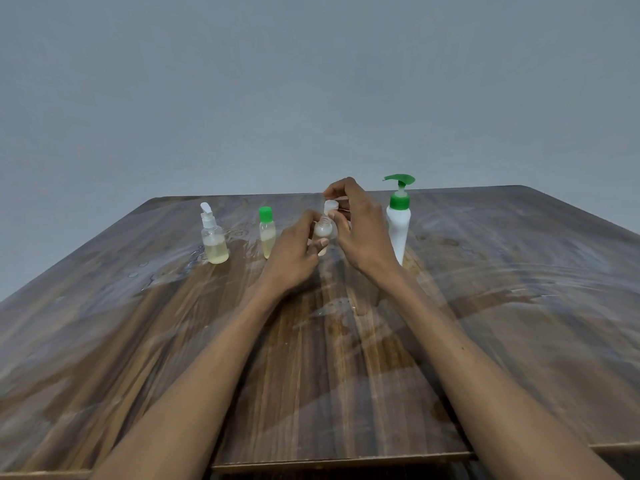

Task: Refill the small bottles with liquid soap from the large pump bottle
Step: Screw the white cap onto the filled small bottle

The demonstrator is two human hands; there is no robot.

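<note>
Our left hand (292, 252) curls round a small clear plastic bottle (323, 232); right hand (360, 233) fingers pinch its white cap (330, 205), beside the tall white green-pump bottle (398, 230).

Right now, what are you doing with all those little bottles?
A person is opening a small clear bottle at the middle of the wooden table. The left hand grips its body while the right hand holds its white cap just above the neck. The big white pump bottle with the green pump stands right beside them. Two more small bottles, one with a white pump and one with a green cap, wait at the left.
</note>
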